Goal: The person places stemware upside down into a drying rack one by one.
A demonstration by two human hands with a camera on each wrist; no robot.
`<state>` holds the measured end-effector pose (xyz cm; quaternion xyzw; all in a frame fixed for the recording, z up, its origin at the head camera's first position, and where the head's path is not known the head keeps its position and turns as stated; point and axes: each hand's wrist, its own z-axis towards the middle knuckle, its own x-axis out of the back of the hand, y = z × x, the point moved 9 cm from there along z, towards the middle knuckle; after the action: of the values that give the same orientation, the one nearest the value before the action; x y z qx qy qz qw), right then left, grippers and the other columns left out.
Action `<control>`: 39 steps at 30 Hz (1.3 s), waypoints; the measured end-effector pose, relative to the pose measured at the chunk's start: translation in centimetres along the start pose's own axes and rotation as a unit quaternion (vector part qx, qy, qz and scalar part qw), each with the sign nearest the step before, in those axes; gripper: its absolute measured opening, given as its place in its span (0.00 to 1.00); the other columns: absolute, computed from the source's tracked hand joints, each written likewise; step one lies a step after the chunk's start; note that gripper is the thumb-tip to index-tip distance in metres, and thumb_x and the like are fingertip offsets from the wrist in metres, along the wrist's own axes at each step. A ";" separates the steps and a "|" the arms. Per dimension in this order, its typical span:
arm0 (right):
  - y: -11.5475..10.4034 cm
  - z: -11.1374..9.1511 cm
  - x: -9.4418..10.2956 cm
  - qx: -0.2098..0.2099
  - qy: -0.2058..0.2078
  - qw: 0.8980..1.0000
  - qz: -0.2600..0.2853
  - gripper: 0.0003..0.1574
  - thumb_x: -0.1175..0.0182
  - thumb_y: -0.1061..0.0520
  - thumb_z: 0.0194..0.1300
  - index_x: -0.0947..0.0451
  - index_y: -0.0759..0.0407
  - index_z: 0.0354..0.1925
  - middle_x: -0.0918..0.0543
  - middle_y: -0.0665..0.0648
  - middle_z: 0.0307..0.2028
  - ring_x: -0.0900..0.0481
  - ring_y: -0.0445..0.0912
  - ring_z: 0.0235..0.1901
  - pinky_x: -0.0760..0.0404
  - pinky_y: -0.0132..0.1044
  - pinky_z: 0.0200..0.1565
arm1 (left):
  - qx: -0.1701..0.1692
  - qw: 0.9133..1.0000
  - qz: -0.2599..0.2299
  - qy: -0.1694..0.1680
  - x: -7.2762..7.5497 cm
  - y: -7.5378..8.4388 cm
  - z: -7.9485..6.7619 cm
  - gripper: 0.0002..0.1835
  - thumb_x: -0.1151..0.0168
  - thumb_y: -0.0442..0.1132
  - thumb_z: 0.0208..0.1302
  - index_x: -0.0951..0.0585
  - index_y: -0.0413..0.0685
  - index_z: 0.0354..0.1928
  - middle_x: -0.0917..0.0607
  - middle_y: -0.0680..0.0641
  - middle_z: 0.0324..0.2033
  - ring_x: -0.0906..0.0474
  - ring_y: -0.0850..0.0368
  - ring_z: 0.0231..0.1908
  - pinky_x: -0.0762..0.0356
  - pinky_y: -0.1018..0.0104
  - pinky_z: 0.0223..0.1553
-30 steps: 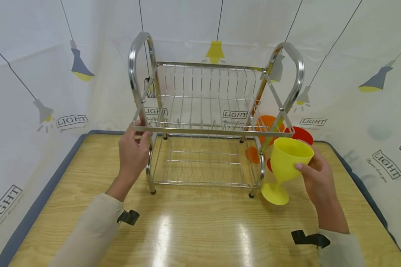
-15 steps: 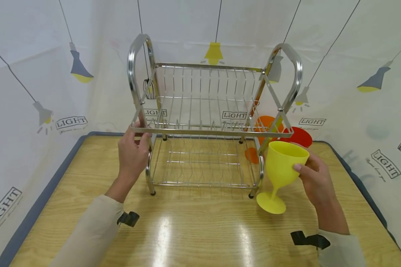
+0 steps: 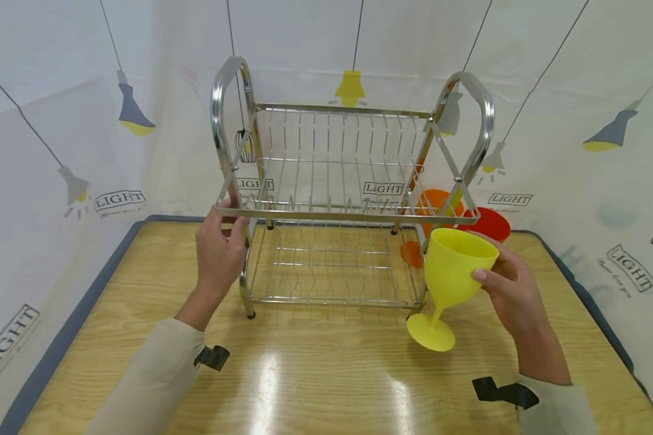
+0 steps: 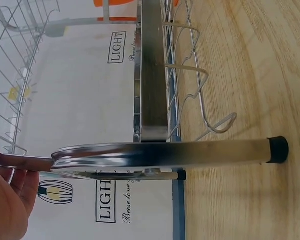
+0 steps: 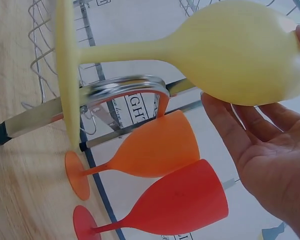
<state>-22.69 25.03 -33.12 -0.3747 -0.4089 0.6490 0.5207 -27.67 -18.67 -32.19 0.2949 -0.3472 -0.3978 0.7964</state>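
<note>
A two-tier metal dish rack stands on the wooden table. My left hand grips the left end of its upper tier, thumb in front; in the left wrist view the fingers curl behind the bar. My right hand holds a yellow goblet by its bowl, thumb on the near side and fingers behind. The goblet tilts slightly, its foot toward the rack's front right leg. An orange goblet and a red goblet stand beyond it, right of the rack, partly hidden in the head view.
The wooden table has a dark blue edge along its sides and back. A white sheet printed with lamps hangs behind. The rack's tall curved side frame rises close to the yellow goblet.
My right hand has moved the yellow goblet left and slightly nearer, bringing its foot in front of the rack's right leg. The left hand keeps its grip on the rack.
</note>
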 end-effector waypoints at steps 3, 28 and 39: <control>-0.3 0.1 -0.5 0.005 -0.010 1.000 0.006 0.29 0.52 0.73 0.63 0.32 0.71 0.63 0.20 0.58 0.50 0.20 0.46 0.41 0.17 0.31 0.43 | 0.000 1.000 -0.002 0.004 0.0 0.0 -0.1 0.13 0.45 0.32 0.68 0.24 0.35 0.52 0.17 0.38 0.43 0.18 0.48 0.38 0.22 0.78 0.35; 0.0 1.3 -5.6 -0.015 -0.057 0.998 -0.034 0.34 0.50 0.72 0.59 0.34 0.67 0.65 0.22 0.60 0.53 0.23 0.50 0.45 0.17 0.34 0.48 | -0.013 1.000 -0.015 0.011 0.3 -0.1 -0.3 0.15 0.43 0.33 0.68 0.24 0.34 0.54 0.18 0.38 0.42 0.19 0.48 0.39 0.24 0.84 0.36; 0.0 2.4 -7.9 -0.033 -0.076 0.996 -0.033 0.35 0.47 0.68 0.59 0.35 0.65 0.66 0.22 0.59 0.54 0.23 0.49 0.49 0.18 0.35 0.50 | -0.015 1.000 -0.009 0.019 0.3 -0.1 -0.3 0.15 0.41 0.34 0.68 0.24 0.34 0.54 0.18 0.38 0.42 0.19 0.49 0.40 0.24 0.84 0.36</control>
<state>-23.46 16.95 -31.76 -0.3276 -0.4809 0.6441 0.4965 -27.36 -18.95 -32.34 0.2936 -0.3235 -0.4043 0.8035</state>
